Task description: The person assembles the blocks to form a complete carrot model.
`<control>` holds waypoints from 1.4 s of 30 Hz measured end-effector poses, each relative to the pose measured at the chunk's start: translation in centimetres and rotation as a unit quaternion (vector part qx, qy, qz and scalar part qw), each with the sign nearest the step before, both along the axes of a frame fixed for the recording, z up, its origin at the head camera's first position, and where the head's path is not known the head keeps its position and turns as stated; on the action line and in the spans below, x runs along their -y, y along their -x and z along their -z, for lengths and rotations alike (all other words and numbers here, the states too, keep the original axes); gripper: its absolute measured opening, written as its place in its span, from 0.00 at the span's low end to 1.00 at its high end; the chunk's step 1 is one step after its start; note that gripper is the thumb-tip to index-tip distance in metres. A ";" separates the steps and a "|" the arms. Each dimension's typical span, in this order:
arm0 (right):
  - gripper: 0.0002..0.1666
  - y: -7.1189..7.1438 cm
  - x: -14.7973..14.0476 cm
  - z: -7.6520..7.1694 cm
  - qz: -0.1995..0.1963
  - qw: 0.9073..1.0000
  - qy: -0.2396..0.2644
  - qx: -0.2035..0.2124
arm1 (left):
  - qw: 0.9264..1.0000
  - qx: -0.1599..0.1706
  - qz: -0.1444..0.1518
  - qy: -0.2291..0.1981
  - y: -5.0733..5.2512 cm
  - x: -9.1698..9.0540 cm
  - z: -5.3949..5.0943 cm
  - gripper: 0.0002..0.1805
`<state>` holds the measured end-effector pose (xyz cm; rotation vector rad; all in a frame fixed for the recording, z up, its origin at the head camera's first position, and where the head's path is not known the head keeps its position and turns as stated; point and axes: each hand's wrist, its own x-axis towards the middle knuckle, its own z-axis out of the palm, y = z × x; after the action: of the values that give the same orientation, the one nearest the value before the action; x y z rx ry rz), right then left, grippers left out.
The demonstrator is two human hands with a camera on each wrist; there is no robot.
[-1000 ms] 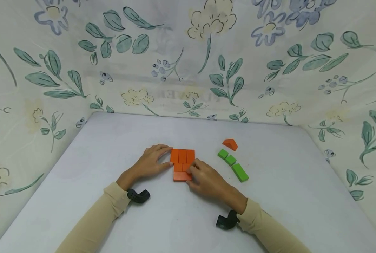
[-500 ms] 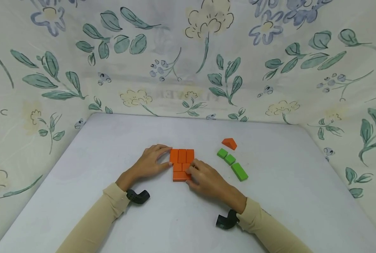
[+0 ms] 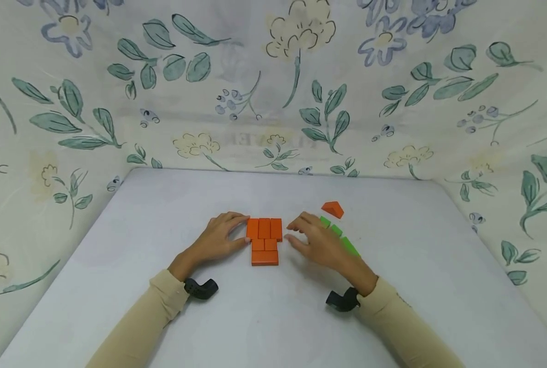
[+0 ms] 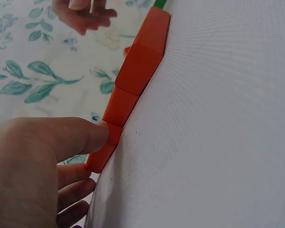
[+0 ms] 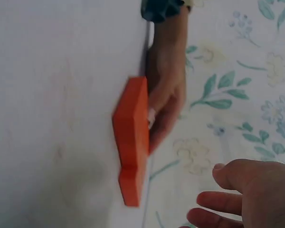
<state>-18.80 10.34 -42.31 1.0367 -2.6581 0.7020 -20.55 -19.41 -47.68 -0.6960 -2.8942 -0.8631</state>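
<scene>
On the white table (image 3: 236, 317), the left hand (image 3: 213, 237) stays where it was, thumb and finger pinching the leftmost of the orange blocks (image 3: 267, 243). The right hand (image 3: 319, 243), which half a second ago touched their lower right side, is now just to the right of them, fingers and thumb spread, partly covering the green blocks (image 3: 336, 230). The orange blocks, smooth and bright, lie together mid-table: three long ones across the far row, two smaller ones nearer, one wide block nearest.
</scene>
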 end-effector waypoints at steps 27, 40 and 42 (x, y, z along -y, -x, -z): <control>0.20 10.1 -10.1 1.5 0.140 0.964 -0.049 0.222 | 1.000 0.000 -0.003 0.006 0.1 0.0 0.0 0.35; 0.14 9.1 -10.4 1.5 0.116 0.976 -0.040 0.177 | 1.000 -0.002 0.000 0.005 -0.1 0.0 0.1 0.35; 0.13 9.1 -10.7 1.7 0.122 0.978 -0.032 0.168 | 1.000 -0.002 0.001 0.006 -0.1 0.0 0.0 0.34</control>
<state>-27.88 21.06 -43.97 0.6320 -3.0435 0.8047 -20.44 -19.37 -47.72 -0.6998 -2.8968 -0.8451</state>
